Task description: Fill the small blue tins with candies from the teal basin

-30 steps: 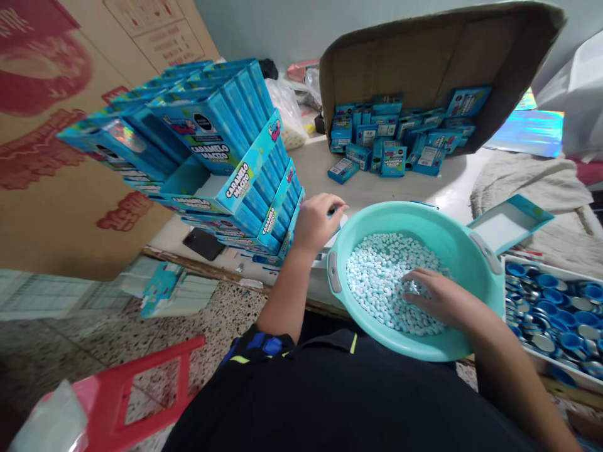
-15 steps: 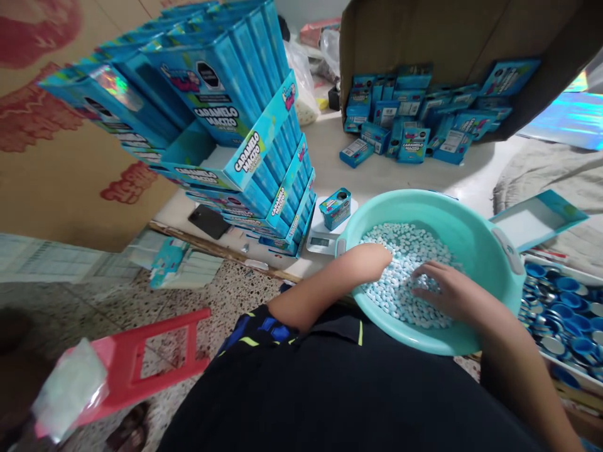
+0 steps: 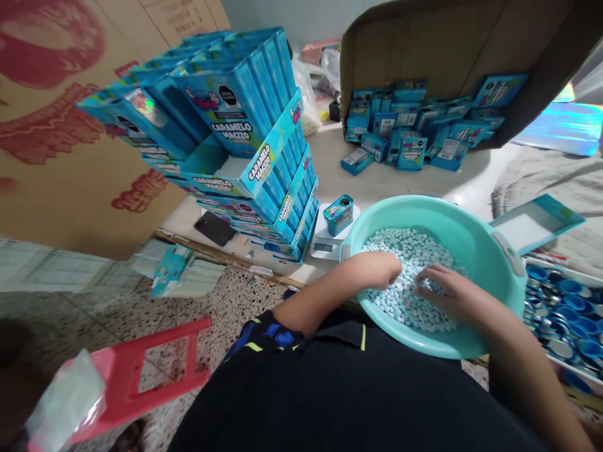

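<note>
Many small white and pale blue candies (image 3: 414, 242) lie in a turquoise basin (image 3: 490, 245). Over the left part of the candies is my left hand (image 3: 387, 270), its fingers curled down; whatever they hold is hidden. My right hand (image 3: 443, 287) rests on the candies nearer the middle, fingers bent and apart, with nothing seen gripped. Left of the basin, a small blue candy box (image 3: 339, 215) stands upright on a white scale (image 3: 325, 247).
Stacked blue display boxes (image 3: 264, 163) rise at the left, beside a black phone (image 3: 214, 228). Small blue boxes (image 3: 412, 152) lie before a large carton (image 3: 424, 44). At right are an open blue tray (image 3: 532, 223) and many blue-rimmed lids (image 3: 570, 314). A red stool (image 3: 117, 383) stands lower left.
The view has shifted slightly. My left hand has moved a little to the right over the candies, its fingers still curled. My right hand stays in nearly the same place.
</note>
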Demonstrator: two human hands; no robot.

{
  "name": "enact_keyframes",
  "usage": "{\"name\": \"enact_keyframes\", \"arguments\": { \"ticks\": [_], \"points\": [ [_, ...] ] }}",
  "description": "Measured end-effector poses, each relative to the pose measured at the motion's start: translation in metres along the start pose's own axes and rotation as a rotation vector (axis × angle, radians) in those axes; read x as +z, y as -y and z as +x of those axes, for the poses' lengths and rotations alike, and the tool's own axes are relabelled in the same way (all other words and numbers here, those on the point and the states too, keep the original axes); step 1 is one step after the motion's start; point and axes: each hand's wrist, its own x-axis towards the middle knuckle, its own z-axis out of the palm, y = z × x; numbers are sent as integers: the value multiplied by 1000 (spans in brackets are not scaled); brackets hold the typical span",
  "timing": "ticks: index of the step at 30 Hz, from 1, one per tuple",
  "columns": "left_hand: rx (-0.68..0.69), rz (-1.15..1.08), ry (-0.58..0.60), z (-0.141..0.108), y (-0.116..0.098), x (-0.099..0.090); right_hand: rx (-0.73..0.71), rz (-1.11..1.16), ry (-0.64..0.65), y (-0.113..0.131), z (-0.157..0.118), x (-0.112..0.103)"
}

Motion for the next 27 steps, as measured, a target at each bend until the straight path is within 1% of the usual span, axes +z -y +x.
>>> {"name": "enact_keyframes", "arguments": {
  "ticks": [2,3,6,10,12,14,16,18,20,22,24,27],
  "points": [
    [51,-2,-60,-3,2,-3,9,13,10,1,1,0],
    [72,-8,-119,-5,5,-5,14,21,14,1,1,0],
    [101,-45,-352,-18,20,-15,24,34,11,3,2,0],
    [97,-129,-602,-45,46,-32,36,31,5,5,3,0],
    [10,-162,-740,-57,60,-40,31,34,6,3,3,2],
    [-142,-164,-898,-64,73,-46,23,41,3,-1,3,5],
    [-291,-132,-1016,-66,83,-48,20,50,2,-8,3,10],
    [-371,-97,-1047,-64,92,-48,19,60,10,-15,5,15],
    [-401,-75,-1034,-60,99,-45,15,65,20,-17,7,17],
    [-413,-62,-1035,-57,103,-42,7,65,31,-15,8,16],
    [-401,-53,-1050,-56,107,-40,7,65,40,-8,9,13],
    [-319,-57,-1058,-56,112,-40,36,66,29,2,9,7]
  ]
}}
